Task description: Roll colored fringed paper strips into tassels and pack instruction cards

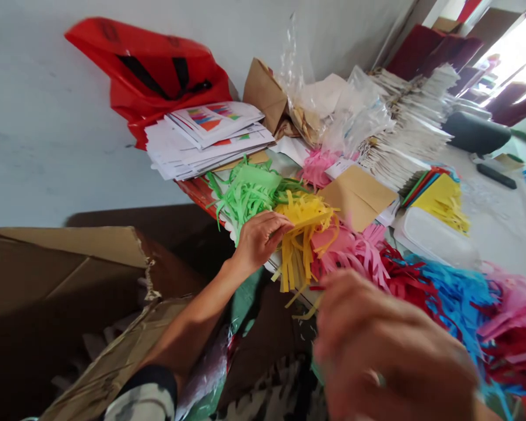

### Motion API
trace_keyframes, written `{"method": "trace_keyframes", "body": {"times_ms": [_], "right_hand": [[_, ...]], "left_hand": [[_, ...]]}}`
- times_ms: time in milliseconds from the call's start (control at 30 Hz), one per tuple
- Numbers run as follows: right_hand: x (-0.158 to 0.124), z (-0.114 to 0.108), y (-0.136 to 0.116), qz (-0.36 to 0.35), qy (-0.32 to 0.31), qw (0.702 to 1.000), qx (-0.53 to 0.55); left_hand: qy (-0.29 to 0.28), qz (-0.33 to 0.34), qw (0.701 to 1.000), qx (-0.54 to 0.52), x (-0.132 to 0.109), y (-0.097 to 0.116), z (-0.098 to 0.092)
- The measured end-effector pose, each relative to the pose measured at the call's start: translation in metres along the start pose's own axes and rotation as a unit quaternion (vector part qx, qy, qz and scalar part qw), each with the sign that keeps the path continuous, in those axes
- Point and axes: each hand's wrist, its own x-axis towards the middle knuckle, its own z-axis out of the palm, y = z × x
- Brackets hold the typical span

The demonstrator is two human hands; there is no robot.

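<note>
My left hand (263, 240) is closed, pinching the folded edge of a yellow fringed paper tassel (302, 254), whose cut strips hang over the table edge. My right hand (386, 345) is close to the camera and smeared by motion; its fingers look curled, but whether they hold anything does not show. Green fringed paper (249, 187) lies just behind my left hand. Beyond the yellow strips, pink fringed paper (350, 248), dark red fringed paper (407, 278) and blue fringed paper (456, 289) lie in a row along the edge.
A torn cardboard box (61, 251) stands at the left. Printed sheets (210, 134), a red bag (158, 76), clear plastic bags (350, 111) and a brown envelope (357, 196) are behind the tassels. Farther right are paper stacks (421, 117) and a clear plastic lid (433, 237).
</note>
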Motion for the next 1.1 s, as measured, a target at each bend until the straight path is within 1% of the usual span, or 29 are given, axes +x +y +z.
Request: {"method": "trace_keyframes", "body": {"times_ms": [33,67,100,167,233,300,367,500,667,767,933,1000,1100], "right_hand": [[0.012,-0.001,0.015,-0.022,-0.014,0.998,-0.048],[0.024,-0.001,0.033,-0.034,0.029,0.991,-0.123],[0.035,-0.002,0.051,-0.036,0.051,0.977,-0.205],[0.052,-0.002,0.084,-0.017,0.047,0.938,-0.343],[0.061,-0.003,0.108,-0.027,0.024,0.908,-0.417],[0.063,-0.004,0.12,-0.05,0.001,0.893,-0.447],[0.064,-0.006,0.121,-0.066,-0.008,0.889,-0.452],[0.066,-0.014,0.115,-0.061,-0.016,0.899,-0.432],[0.065,-0.021,0.116,-0.051,-0.035,0.916,-0.395],[0.062,-0.021,0.118,-0.026,-0.051,0.929,-0.366],[0.058,-0.019,0.117,0.028,-0.082,0.941,-0.327],[0.057,-0.019,0.116,0.037,-0.071,0.946,-0.314],[0.056,-0.018,0.118,0.04,-0.024,0.961,-0.274]], "left_hand": [[-0.006,0.0,1.0,0.003,0.0,0.0,0.0],[-0.012,0.002,1.0,0.006,0.0,0.001,0.0],[-0.016,0.007,1.0,0.011,0.0,0.001,0.0],[-0.017,0.021,0.999,0.024,0.0,0.001,-0.001],[-0.016,0.033,0.999,0.037,0.0,0.001,-0.001],[-0.009,0.042,0.998,0.037,-0.001,0.001,-0.002],[0.013,0.042,0.999,0.023,-0.002,0.001,-0.004],[0.077,0.006,0.997,0.007,-0.006,0.002,-0.006],[0.102,-0.02,0.995,0.0,-0.011,0.003,-0.001],[0.127,-0.035,0.991,-0.008,-0.012,0.003,0.002],[0.116,-0.053,0.991,-0.038,-0.009,0.004,0.007],[0.108,-0.067,0.991,-0.051,-0.009,0.005,0.009],[0.098,-0.09,0.989,-0.057,-0.01,0.006,0.012]]}}
